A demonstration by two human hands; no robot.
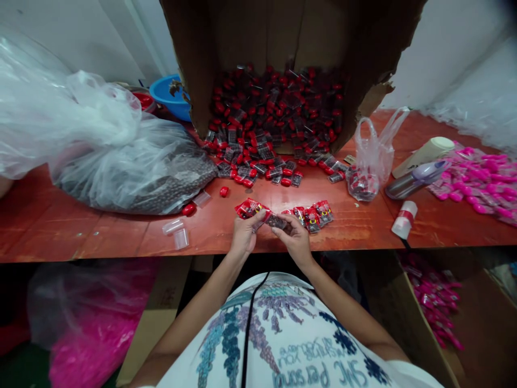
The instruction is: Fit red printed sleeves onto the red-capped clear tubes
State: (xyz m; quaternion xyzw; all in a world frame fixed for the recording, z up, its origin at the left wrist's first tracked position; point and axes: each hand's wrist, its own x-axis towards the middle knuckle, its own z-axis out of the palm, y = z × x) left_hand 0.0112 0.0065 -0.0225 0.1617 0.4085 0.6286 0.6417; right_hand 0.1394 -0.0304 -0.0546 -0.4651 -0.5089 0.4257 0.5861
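Observation:
Near the table's front edge, my left hand (244, 235) pinches a red printed packet (247, 208) between thumb and fingers. My right hand (297, 240) is closed on a small see-through container of dark beads (276, 221), which meets the packet between the hands. Whether the container is partly inside the packet, I cannot tell. Just right of my right hand, several filled red packets (312, 219) lie in an overlapping row. Beyond the hands, many red-capped bead containers (278, 167) spill onto the table.
A large cardboard box (379, 59) lies open at the back. To the left are a plastic bag of dark beads (141, 167), empty see-through tubes (181, 238) and a blue basin (169, 97). On the right stand a small plastic bag (374, 156), a purple-topped bottle (416, 179) and pink pieces (480, 178).

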